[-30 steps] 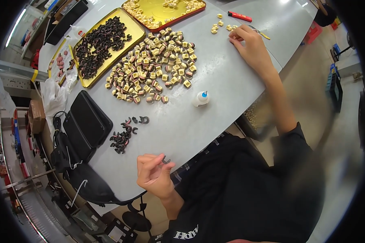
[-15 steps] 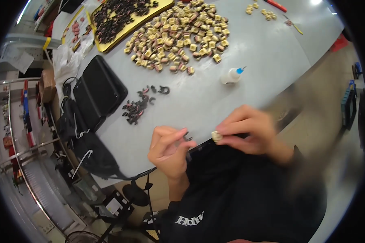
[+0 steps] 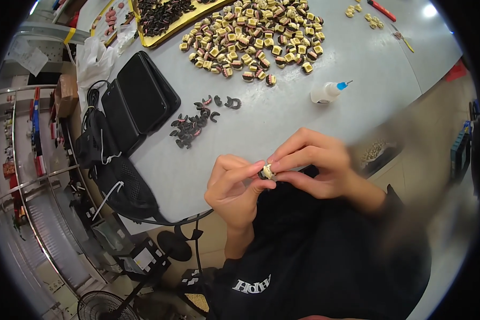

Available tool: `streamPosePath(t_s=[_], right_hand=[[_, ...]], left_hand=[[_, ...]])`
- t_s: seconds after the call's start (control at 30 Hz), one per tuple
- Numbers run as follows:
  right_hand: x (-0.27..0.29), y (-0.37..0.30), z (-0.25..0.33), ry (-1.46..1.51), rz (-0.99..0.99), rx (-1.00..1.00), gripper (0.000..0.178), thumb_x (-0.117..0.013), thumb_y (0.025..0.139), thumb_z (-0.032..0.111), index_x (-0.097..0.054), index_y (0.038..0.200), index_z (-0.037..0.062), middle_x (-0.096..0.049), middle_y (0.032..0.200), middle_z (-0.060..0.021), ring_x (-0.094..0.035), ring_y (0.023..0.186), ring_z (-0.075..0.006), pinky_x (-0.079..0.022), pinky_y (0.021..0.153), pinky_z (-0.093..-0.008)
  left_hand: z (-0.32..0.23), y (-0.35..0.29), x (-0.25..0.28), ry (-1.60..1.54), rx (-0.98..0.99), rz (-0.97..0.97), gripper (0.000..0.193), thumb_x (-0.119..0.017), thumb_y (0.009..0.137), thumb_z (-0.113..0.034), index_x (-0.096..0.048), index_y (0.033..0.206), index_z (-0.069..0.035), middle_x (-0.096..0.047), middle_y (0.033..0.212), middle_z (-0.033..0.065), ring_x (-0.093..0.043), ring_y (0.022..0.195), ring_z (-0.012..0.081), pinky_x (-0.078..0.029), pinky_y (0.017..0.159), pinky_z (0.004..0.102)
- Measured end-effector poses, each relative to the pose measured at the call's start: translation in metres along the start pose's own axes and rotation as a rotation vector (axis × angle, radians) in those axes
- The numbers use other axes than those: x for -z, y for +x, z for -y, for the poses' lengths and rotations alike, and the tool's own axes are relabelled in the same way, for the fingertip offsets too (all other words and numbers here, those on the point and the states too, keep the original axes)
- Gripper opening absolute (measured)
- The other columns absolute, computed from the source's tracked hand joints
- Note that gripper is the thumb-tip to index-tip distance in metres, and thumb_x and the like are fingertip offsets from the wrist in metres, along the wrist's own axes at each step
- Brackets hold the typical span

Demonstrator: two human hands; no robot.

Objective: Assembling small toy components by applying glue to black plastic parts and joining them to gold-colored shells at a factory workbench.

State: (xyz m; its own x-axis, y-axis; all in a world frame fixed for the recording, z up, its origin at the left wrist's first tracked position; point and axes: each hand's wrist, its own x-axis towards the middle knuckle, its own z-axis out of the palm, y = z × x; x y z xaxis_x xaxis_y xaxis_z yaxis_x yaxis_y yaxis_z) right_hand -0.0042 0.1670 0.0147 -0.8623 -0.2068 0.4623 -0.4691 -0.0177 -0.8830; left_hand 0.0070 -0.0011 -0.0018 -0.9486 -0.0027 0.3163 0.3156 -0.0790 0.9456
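Note:
My left hand (image 3: pixel 233 188) and my right hand (image 3: pixel 316 164) meet in front of my chest, at the table's near edge. Between the fingertips of my right hand is a small cream block-shaped piece (image 3: pixel 268 170). The left fingers pinch a small black curved piece (image 3: pixel 261 175) against the block's left side. My fingertips cover much of both pieces. Beyond my left hand lies a loose cluster of black and pink curved pieces (image 3: pixel 189 129). A white squeeze bottle with a blue needle tip (image 3: pixel 325 94) stands beyond my right hand.
A big pile of cream blocks with black and pink parts (image 3: pixel 256 45) covers the table's far middle. Behind it sits a yellow tray (image 3: pixel 168 36) of black pieces. A black folding case (image 3: pixel 141 93) and cables stand left. A red-handled tool (image 3: pixel 381 9) lies far right.
My hands, apart before, have come together, bringing the black curved piece against the cream block. The view has shifted slightly, so the table things appear higher and further right.

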Motion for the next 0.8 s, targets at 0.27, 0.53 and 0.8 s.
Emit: streamPosePath(t_s=[0.27,0.53,0.8], right_hand=[[0.005,0.000,0.007,0.667,0.039,-0.598,0.023,-0.070,0.072,-0.003,-0.061,0.093,-0.0002,-0.061,0.095,-0.0104,-0.060,0.088,-0.0175,-0.049,0.079,-0.0275],[0.009,0.001,0.012,0.755,0.168,-0.752,0.028,-0.065,0.079,-0.002,-0.056,0.105,-0.0027,-0.061,0.099,-0.0089,-0.060,0.094,-0.0139,-0.048,0.085,-0.0266],[-0.002,0.003,0.002,0.906,-0.037,-0.655,0.033,-0.072,0.074,0.006,-0.056,0.101,-0.0037,-0.059,0.097,-0.0128,-0.059,0.093,-0.0210,-0.047,0.081,-0.0295]], left_hand=[[-0.002,0.002,-0.002,0.109,-0.100,0.051,0.033,-0.080,0.053,-0.011,-0.071,0.085,-0.008,-0.049,0.072,-0.0009,-0.047,0.073,0.0159,-0.039,0.061,0.0261],[0.004,-0.001,0.003,0.312,-0.261,0.063,0.032,-0.079,0.055,-0.023,-0.072,0.084,-0.015,-0.046,0.079,-0.0010,-0.042,0.088,0.0213,-0.038,0.075,0.0354],[0.004,-0.001,-0.002,0.195,-0.206,-0.119,0.028,-0.073,0.070,-0.035,-0.069,0.083,-0.011,-0.051,0.092,0.0055,-0.043,0.090,0.0235,-0.038,0.077,0.0374]])
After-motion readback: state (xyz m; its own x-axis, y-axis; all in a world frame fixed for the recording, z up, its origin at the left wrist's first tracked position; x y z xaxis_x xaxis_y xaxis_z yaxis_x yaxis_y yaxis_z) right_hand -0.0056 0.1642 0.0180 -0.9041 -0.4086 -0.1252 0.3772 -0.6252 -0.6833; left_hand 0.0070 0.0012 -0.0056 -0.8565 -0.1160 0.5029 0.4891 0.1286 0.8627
